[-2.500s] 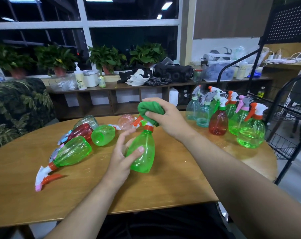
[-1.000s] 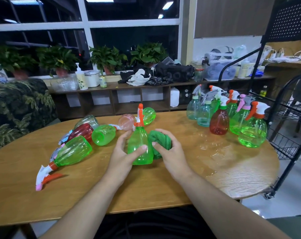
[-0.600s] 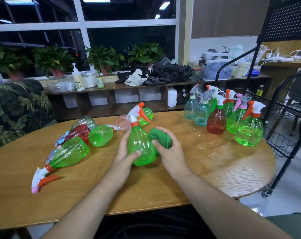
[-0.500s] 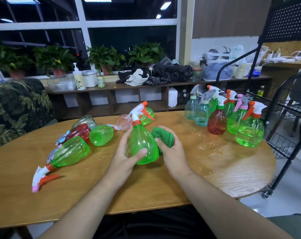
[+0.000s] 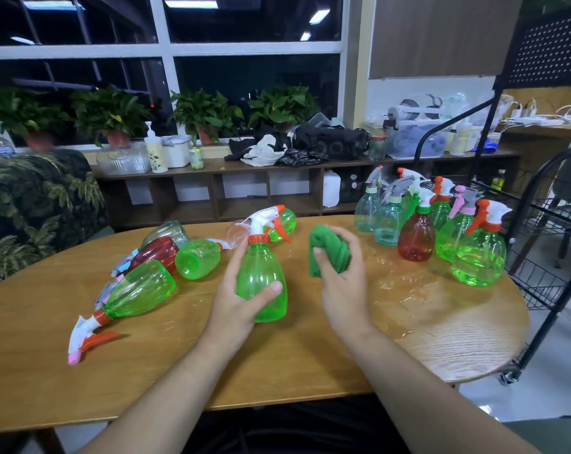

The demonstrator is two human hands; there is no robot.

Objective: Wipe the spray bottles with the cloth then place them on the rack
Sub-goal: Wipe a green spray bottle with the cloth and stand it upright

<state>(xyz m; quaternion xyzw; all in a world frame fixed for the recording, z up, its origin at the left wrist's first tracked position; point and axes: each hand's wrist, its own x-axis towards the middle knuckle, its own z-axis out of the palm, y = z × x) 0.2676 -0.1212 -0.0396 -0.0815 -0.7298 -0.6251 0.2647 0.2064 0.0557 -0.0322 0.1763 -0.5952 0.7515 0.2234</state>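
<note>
My left hand [image 5: 241, 296] grips a green spray bottle [image 5: 264, 273] with a white and orange trigger head, held upright just above the round wooden table [image 5: 277, 355]. My right hand [image 5: 341, 280] holds a bunched green cloth [image 5: 326, 253] a little to the bottle's right, apart from it. Several spray bottles [image 5: 140, 290] lie on their sides at the left. Several more bottles [image 5: 474, 253] stand upright at the right, next to the black wire rack [image 5: 546, 250].
Wet patches [image 5: 405, 290] glisten on the table's right half. A long low shelf [image 5: 277, 178] with plants, bags and containers runs under the window behind. A leaf-patterned sofa [image 5: 32, 204] stands at the far left. The rack sits on castors beside the table's right edge.
My right hand with the cloth went from the bottle's head down its side, then pulled away to the right. The bottle turned in my left hand, its trigger now facing right.
</note>
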